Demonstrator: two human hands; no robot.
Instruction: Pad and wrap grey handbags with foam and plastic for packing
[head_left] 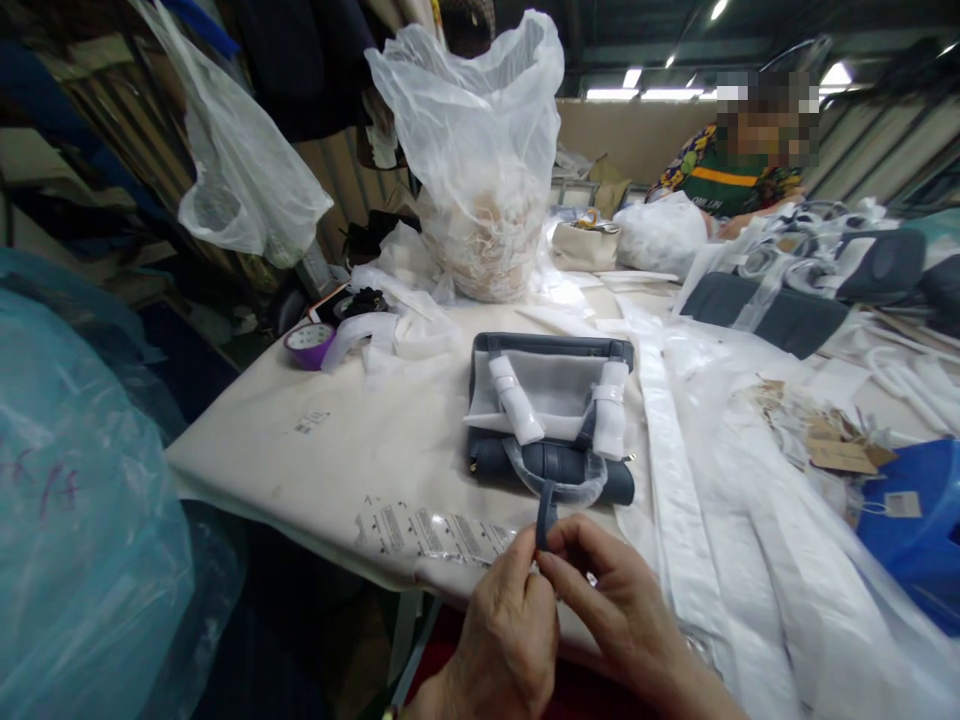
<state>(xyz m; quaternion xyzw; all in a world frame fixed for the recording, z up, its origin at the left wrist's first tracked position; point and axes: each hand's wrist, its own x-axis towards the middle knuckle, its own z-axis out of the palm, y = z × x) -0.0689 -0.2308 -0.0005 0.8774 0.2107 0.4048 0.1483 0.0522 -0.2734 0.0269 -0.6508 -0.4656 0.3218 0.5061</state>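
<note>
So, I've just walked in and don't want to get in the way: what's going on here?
A person's left hand and right hand are pinching a narrow dark strap near the table's front edge. Just beyond lies a dark bag with white wrapping on it; whether the strap is attached to it is hard to tell. A purple tape roll sits farther left, and another person is at the far right.

The pale table bears a handbag and purple tape.
</note>
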